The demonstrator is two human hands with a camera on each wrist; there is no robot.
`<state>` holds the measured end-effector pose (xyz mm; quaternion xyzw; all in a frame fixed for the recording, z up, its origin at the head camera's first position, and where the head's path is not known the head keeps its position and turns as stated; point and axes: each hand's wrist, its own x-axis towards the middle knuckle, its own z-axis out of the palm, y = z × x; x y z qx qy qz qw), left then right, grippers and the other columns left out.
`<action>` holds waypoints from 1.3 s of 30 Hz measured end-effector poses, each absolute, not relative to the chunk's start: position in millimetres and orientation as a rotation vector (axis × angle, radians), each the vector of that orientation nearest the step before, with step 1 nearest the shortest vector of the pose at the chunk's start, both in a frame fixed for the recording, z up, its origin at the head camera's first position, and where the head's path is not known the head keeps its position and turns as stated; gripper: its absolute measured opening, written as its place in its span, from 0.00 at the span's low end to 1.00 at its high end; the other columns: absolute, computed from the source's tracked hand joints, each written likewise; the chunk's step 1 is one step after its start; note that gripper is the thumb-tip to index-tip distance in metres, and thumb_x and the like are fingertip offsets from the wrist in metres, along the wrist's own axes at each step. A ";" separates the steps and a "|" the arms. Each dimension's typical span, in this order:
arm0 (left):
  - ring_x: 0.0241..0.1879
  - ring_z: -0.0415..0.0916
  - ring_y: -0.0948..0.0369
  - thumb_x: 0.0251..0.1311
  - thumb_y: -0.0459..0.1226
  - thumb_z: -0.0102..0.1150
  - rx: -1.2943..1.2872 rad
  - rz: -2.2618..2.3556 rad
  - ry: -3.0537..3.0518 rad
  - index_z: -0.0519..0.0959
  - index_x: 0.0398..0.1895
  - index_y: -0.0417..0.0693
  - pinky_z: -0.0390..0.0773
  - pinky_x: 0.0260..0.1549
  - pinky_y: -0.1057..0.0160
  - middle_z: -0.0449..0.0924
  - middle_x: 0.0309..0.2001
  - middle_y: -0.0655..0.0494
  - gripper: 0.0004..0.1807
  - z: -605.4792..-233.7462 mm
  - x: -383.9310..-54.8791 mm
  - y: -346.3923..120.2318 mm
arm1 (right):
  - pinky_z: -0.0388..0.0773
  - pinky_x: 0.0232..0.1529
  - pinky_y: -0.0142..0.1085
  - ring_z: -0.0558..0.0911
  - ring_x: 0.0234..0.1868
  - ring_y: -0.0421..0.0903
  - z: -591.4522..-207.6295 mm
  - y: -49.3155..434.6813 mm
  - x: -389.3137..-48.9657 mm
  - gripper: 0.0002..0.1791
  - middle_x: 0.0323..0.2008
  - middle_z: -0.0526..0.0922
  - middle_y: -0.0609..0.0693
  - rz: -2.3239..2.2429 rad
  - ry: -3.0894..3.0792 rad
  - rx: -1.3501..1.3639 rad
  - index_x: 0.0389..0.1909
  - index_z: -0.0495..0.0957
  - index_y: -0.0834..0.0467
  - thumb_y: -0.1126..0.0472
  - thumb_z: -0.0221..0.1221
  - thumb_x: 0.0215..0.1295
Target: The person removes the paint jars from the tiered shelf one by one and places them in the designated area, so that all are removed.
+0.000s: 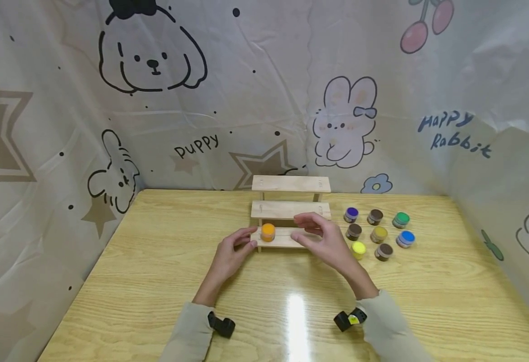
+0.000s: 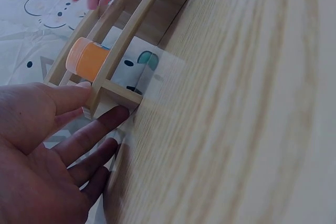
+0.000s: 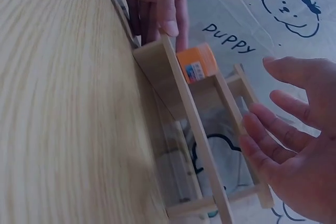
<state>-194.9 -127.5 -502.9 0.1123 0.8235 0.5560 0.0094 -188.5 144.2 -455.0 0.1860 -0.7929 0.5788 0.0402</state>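
Note:
A three-tier wooden display stand [image 1: 290, 209] stands near the back of the table. An orange-lidded paint pot [image 1: 268, 232] sits upright at the left of its lowest step. My left hand [image 1: 232, 254] touches the left end of that step; in the left wrist view the thumb lies by the plank's corner and the fairly straight fingers [image 2: 86, 137] reach along the end support. Over the right part of the lowest step is my right hand [image 1: 325, 241], holding nothing. Its fingers [image 3: 281, 129] are spread and loosely bent beside the stand in the right wrist view.
Right of the stand are several small paint pots: purple [image 1: 351, 214], green [image 1: 401, 219], blue [image 1: 406, 239], mustard [image 1: 379, 234], bright yellow [image 1: 358, 250] and dark brown [image 1: 384, 252]. A printed curtain [image 1: 255, 100] hangs behind the wooden table [image 1: 156, 281].

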 end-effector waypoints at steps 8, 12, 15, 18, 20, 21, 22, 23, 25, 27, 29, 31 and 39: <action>0.56 0.80 0.53 0.71 0.36 0.63 0.342 1.747 2.562 0.80 0.65 0.49 0.77 0.59 0.48 0.81 0.62 0.50 0.20 -503.4 -195.6 -127.6 | 0.78 0.60 0.53 0.82 0.55 0.61 -464.1 123.8 -195.8 0.23 0.53 0.83 0.63 1.741 -2.446 0.606 0.57 0.79 0.64 0.60 0.72 0.64; 0.56 0.80 0.52 0.71 0.36 0.63 0.337 1.747 2.556 0.80 0.65 0.49 0.77 0.59 0.47 0.81 0.61 0.50 0.20 -503.5 -194.8 -127.4 | 0.78 0.61 0.52 0.82 0.56 0.60 -470.6 115.5 -197.9 0.25 0.54 0.83 0.62 1.742 -2.465 0.616 0.59 0.78 0.66 0.61 0.72 0.64; 0.56 0.81 0.52 0.71 0.35 0.63 0.341 1.746 2.549 0.80 0.65 0.47 0.77 0.59 0.47 0.81 0.61 0.49 0.21 -503.4 -194.2 -127.1 | 0.77 0.62 0.51 0.82 0.58 0.59 -474.6 110.7 -198.8 0.25 0.56 0.83 0.61 1.756 -2.485 0.619 0.60 0.78 0.66 0.63 0.72 0.63; 0.56 0.81 0.52 0.71 0.35 0.63 0.345 1.743 2.552 0.80 0.65 0.47 0.77 0.59 0.47 0.82 0.61 0.49 0.21 -503.7 -194.5 -127.2 | 0.78 0.62 0.48 0.82 0.58 0.57 -476.7 105.7 -201.0 0.25 0.56 0.84 0.58 1.755 -2.497 0.611 0.60 0.78 0.64 0.64 0.71 0.63; 0.56 0.81 0.52 0.71 0.35 0.63 0.347 1.746 2.554 0.80 0.65 0.47 0.77 0.59 0.48 0.81 0.61 0.49 0.20 -503.7 -194.9 -127.5 | 0.78 0.61 0.46 0.83 0.57 0.55 -478.0 102.3 -202.9 0.25 0.55 0.84 0.57 1.747 -2.499 0.598 0.60 0.79 0.64 0.64 0.71 0.63; 0.56 0.81 0.52 0.71 0.35 0.63 0.350 1.747 2.556 0.80 0.65 0.47 0.77 0.59 0.47 0.81 0.61 0.50 0.20 -503.7 -195.2 -127.6 | 0.79 0.61 0.45 0.83 0.57 0.54 -478.9 100.5 -203.9 0.25 0.55 0.84 0.56 1.734 -2.501 0.591 0.60 0.79 0.63 0.63 0.72 0.63; 0.56 0.81 0.52 0.71 0.35 0.63 0.353 1.749 2.556 0.80 0.65 0.48 0.77 0.59 0.47 0.81 0.62 0.50 0.20 -503.7 -195.5 -127.8 | 0.79 0.60 0.44 0.83 0.56 0.52 -479.4 98.6 -204.8 0.24 0.54 0.85 0.55 1.727 -2.505 0.579 0.59 0.79 0.62 0.63 0.72 0.63; 0.56 0.81 0.52 0.71 0.35 0.63 0.356 1.750 2.556 0.80 0.65 0.48 0.77 0.59 0.47 0.81 0.62 0.50 0.20 -503.7 -195.6 -128.1 | 0.79 0.60 0.43 0.84 0.56 0.51 -480.0 96.7 -205.5 0.24 0.54 0.85 0.54 1.717 -2.510 0.570 0.59 0.80 0.62 0.62 0.72 0.63; 0.56 0.81 0.51 0.71 0.36 0.63 0.363 1.751 2.555 0.80 0.65 0.48 0.77 0.59 0.47 0.81 0.62 0.50 0.20 -504.0 -196.1 -128.4 | 0.80 0.58 0.42 0.84 0.54 0.50 -480.3 93.3 -205.8 0.24 0.53 0.86 0.53 1.701 -2.519 0.555 0.58 0.81 0.61 0.61 0.73 0.63; 0.57 0.81 0.51 0.71 0.36 0.63 0.366 1.748 2.556 0.80 0.65 0.48 0.77 0.59 0.47 0.81 0.62 0.50 0.20 -504.3 -196.4 -128.5 | 0.81 0.57 0.40 0.85 0.53 0.49 -480.5 90.3 -206.1 0.23 0.52 0.86 0.53 1.686 -2.523 0.546 0.58 0.81 0.60 0.61 0.72 0.63; 0.56 0.81 0.51 0.71 0.36 0.63 0.365 1.745 2.556 0.80 0.65 0.48 0.77 0.59 0.47 0.81 0.61 0.50 0.21 -504.6 -196.5 -128.6 | 0.82 0.55 0.40 0.85 0.52 0.49 -479.8 88.1 -205.9 0.22 0.51 0.86 0.52 1.679 -2.527 0.533 0.57 0.82 0.60 0.61 0.72 0.63; 0.56 0.81 0.52 0.71 0.36 0.64 0.361 1.743 2.558 0.80 0.65 0.48 0.78 0.59 0.47 0.82 0.61 0.50 0.20 -504.6 -196.5 -128.7 | 0.83 0.53 0.40 0.86 0.50 0.49 -479.9 86.6 -206.2 0.21 0.50 0.86 0.51 1.669 -2.528 0.523 0.56 0.82 0.59 0.61 0.72 0.63; 0.56 0.81 0.51 0.71 0.35 0.63 0.344 1.750 2.549 0.80 0.65 0.47 0.77 0.59 0.46 0.82 0.60 0.49 0.21 -503.4 -195.7 -128.3 | 0.84 0.51 0.40 0.86 0.48 0.47 -481.3 85.3 -207.6 0.17 0.47 0.87 0.50 1.656 -2.521 0.507 0.53 0.84 0.58 0.61 0.72 0.64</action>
